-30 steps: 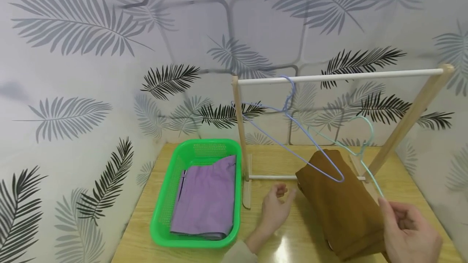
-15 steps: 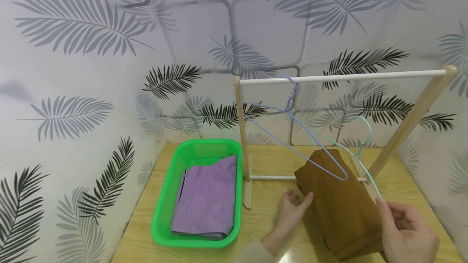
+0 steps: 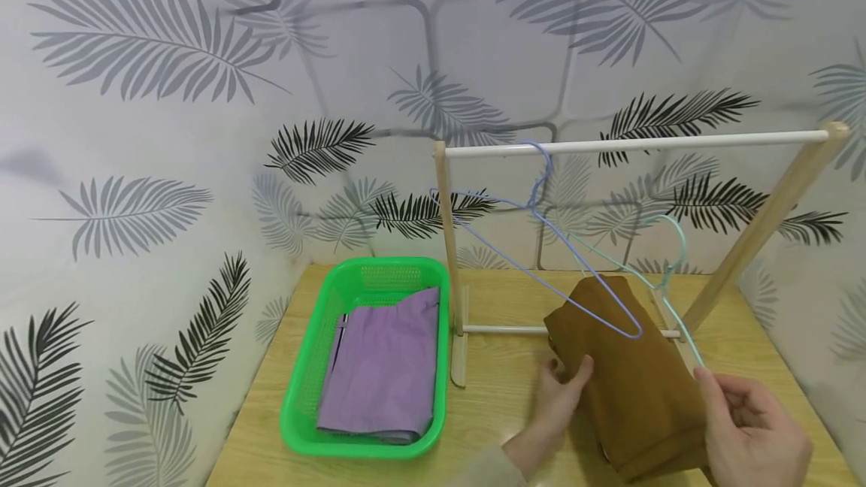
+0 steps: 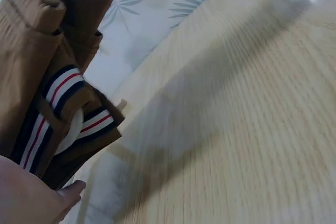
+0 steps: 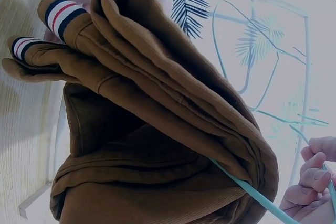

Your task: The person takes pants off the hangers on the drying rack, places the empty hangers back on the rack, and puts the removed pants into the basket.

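A folded brown garment, trimmed with navy, white and red striped bands, hangs over the mint-green hanger. Several layers of its cloth show in the right wrist view, where the hanger's rod comes out of the fold. My right hand pinches the hanger's near corner between thumb and fingers. At the garment's left edge is my left hand, its thumb overlapping the cloth and its fingers loosely bent beside the edge. The garment partly hides the left hand in the right wrist view.
A wooden rack with a white top rail stands at the back. From the rail hangs a blue-violet hanger, its lower corner overlapping the brown garment. Left of the rack, a green basket holds a folded purple garment on the wooden table.
My left hand has moved right, from beside the rack's foot to the brown garment's left edge. The right hand and its hanger have barely shifted.
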`<state>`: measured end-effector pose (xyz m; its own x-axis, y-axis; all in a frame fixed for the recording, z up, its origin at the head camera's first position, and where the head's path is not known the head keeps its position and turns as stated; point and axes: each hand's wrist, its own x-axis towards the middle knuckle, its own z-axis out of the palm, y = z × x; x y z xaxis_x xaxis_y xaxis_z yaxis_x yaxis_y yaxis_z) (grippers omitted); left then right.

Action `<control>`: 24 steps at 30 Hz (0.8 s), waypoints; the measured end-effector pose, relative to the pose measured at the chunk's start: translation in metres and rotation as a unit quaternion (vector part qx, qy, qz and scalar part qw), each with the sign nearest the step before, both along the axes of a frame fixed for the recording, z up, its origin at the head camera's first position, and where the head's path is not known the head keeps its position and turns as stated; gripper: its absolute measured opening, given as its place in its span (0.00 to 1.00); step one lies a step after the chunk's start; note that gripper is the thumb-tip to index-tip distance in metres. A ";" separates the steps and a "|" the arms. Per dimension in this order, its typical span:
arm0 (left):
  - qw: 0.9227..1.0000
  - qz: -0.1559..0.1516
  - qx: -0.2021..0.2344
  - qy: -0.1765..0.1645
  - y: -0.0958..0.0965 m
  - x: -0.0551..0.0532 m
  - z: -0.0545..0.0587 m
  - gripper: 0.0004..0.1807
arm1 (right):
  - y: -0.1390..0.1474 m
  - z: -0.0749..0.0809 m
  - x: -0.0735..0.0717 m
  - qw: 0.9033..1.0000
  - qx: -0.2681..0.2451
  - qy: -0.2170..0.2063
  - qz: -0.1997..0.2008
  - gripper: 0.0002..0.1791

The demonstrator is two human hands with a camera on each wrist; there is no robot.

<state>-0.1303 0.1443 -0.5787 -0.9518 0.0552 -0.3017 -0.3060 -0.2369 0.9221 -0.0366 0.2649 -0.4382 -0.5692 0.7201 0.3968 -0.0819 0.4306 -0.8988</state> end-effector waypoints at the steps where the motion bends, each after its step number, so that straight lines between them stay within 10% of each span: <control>1: 1.000 0.001 0.003 -0.002 0.002 0.001 0.000 0.52 | -0.001 0.000 0.000 1.000 -0.003 0.000 0.000 0.19; 14: 0.982 -0.023 0.169 -0.081 0.017 -0.009 -0.014 0.35 | -0.004 0.003 -0.001 1.000 0.006 0.001 0.005 0.18; 24: 0.982 -0.014 0.167 -0.084 0.016 -0.011 -0.015 0.35 | -0.002 0.002 -0.002 1.000 0.001 0.010 0.015 0.15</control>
